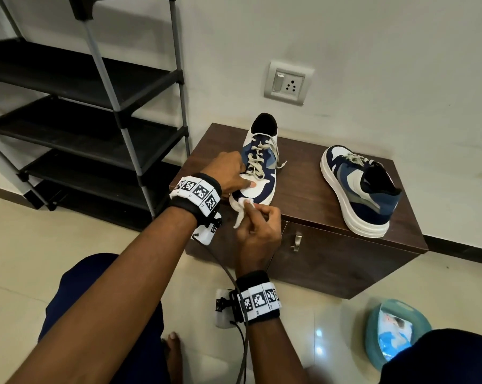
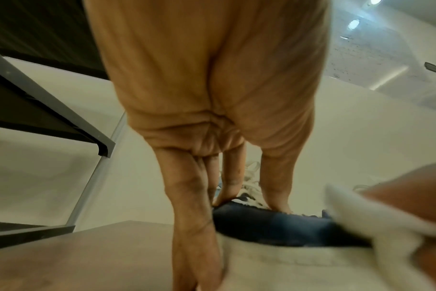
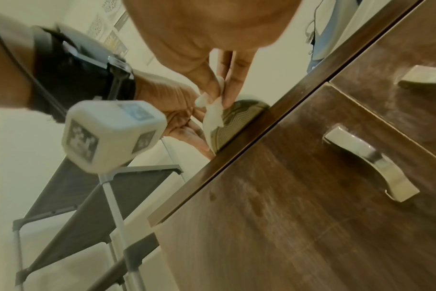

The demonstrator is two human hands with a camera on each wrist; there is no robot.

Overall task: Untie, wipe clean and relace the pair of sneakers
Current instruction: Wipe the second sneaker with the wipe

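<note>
sneaker (image 1: 257, 173) on the table's (image 1: 303, 195) near edge looks light, soft above and stiff-soled, best steadied at the forefoot, where the left hand (image 1: 228, 173) grips it while the right hand (image 1: 259, 225) pinches a limp wipe (image 1: 241, 207).

I see a plain pale wall (image 1: 345, 37) at 12 o'clock. A white switch and plug plate (image 1: 288, 82) sits on it, just above a low brown cabinet (image 1: 345, 273). The cabinet's top is the surface (image 1: 303, 184), made of dark wood. Two silver handles (image 3: 368, 163) are on its doors. A dark strip (image 1: 461, 248) runs along the bottom of the wall at 3 o'clock. At 10 o'clock a rack (image 1: 95, 106) with black shelves and grey poles stands just beside the cabinet. The floor (image 1: 40, 245) is shiny cream tile, and small spots of light (image 1: 318, 332) shine on it at 5 o'clock.
</note>
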